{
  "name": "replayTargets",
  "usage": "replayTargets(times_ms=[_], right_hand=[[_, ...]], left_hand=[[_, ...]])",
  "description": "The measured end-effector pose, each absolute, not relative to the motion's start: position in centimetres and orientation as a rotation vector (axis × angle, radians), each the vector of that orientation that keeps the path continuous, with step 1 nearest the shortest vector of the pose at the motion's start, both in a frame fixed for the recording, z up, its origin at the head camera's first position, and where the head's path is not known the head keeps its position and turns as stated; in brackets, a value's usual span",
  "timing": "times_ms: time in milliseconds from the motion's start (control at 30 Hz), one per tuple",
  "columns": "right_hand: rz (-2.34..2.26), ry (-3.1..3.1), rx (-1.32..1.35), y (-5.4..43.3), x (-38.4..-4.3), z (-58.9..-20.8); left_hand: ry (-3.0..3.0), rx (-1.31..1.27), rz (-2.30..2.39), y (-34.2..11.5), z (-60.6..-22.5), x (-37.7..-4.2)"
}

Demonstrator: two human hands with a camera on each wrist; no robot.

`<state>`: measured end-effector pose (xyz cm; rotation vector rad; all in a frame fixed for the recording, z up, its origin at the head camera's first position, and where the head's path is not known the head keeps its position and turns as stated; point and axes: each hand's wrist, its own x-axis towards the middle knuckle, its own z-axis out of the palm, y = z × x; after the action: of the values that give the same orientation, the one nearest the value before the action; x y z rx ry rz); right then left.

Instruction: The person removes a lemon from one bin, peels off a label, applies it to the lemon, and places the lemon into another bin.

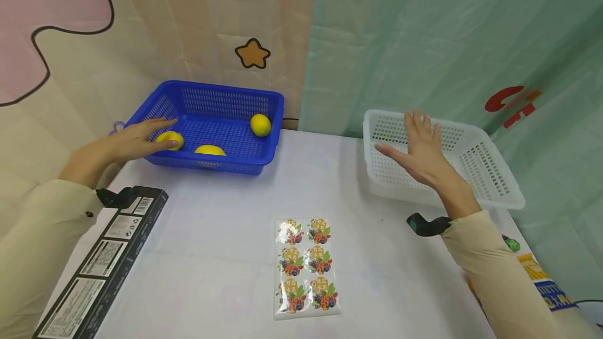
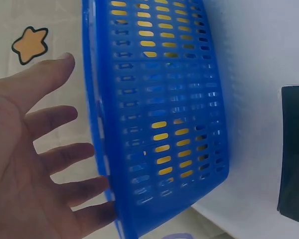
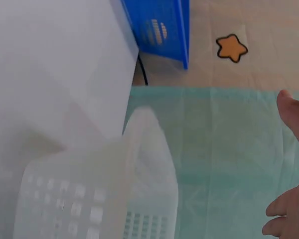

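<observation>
In the head view my left hand (image 1: 136,140) reaches over the left end of a blue plastic basket (image 1: 226,164), fingers spread, above one of its lemons (image 1: 173,139). Two more lemons lie in that basket, one near the front wall (image 1: 210,149) and one at the right (image 1: 260,125). The left wrist view shows the left hand (image 2: 45,164) with fingers apart beside the basket's rim; yellow shows through the slots. My right hand (image 1: 421,153) is spread above a white plastic basket (image 1: 490,171), holding nothing. Only part of the right hand (image 3: 294,199) appears in the right wrist view.
A sheet of fruit stickers (image 1: 306,268) lies on the white table (image 1: 207,255) between the arms. A long black box (image 1: 105,260) lies under the left forearm. Colourful packages (image 1: 542,281) are partly hidden by the right sleeve. A patterned curtain (image 1: 367,41) hangs behind.
</observation>
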<state>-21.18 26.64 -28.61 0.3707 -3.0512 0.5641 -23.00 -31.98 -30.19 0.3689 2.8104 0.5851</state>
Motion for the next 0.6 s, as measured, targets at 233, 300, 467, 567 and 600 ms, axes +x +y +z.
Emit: replayTargets(times_ms=[233, 300, 467, 567, 600], right_hand=[[0.670, -3.121, 0.500, 20.7, -23.8, -29.0], [0.674, -3.130, 0.554, 19.0, -24.3, -29.6], [0.716, -3.143, 0.684, 14.3, -24.8, -31.5], [0.789, -3.157, 0.733, 11.7, -25.0, -32.3], [0.812, -3.158, 0.749, 11.0, -25.2, -32.5]], left_hand=[[2.648, 0.181, 0.760, -31.7, -30.9, -25.0], [2.623, 0.168, 0.730, -31.7, -31.2, -25.4], [2.646, 0.224, 0.556, -32.1, -32.3, -26.0], [2.678, 0.265, 0.466, -32.4, -32.7, -26.3], [2.686, 0.274, 0.445, -32.5, -32.7, -26.4]])
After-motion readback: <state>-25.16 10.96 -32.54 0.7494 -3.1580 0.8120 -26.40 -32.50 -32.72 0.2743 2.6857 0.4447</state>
